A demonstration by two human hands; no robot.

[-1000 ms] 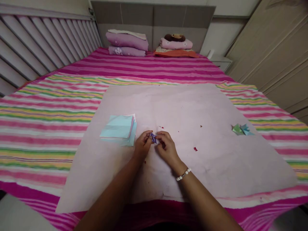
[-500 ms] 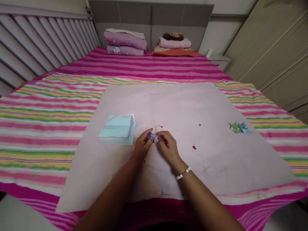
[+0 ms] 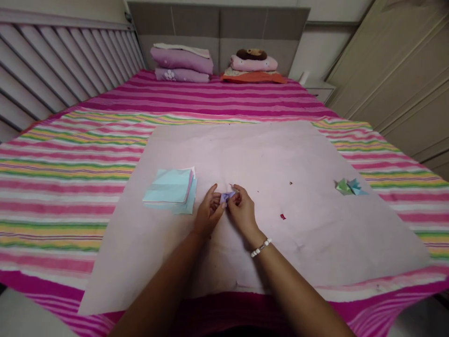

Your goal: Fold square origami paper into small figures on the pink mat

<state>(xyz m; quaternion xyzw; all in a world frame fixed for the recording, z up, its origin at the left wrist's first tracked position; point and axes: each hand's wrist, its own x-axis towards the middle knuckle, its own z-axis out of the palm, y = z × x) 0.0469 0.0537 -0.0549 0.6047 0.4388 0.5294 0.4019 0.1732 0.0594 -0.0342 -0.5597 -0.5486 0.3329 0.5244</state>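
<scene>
Between my two hands is a small folded piece of purple paper (image 3: 227, 195), held just above the large pale sheet (image 3: 266, 159). My left hand (image 3: 209, 210) grips its left side between thumb and fingers. My right hand (image 3: 243, 208), with a white beaded bracelet (image 3: 261, 248) on the wrist, pinches its right side. Fingers cover part of the folds. Left of my left hand lies a stack of square paper (image 3: 168, 187), light blue on top, with pink and white edges showing.
Green folded paper (image 3: 343, 186) and blue folded paper (image 3: 356, 187) lie at the sheet's right side. A red scrap (image 3: 283, 216) and a tiny dark bit (image 3: 291, 183) rest on the sheet. Folded purple bedding (image 3: 182, 61) and a pink bundle (image 3: 252, 63) sit by the headboard (image 3: 220, 28).
My right hand has moved slightly left and now pinches the purple paper, beside which it was half a second ago. The paper has turned and looks wider and flatter.
</scene>
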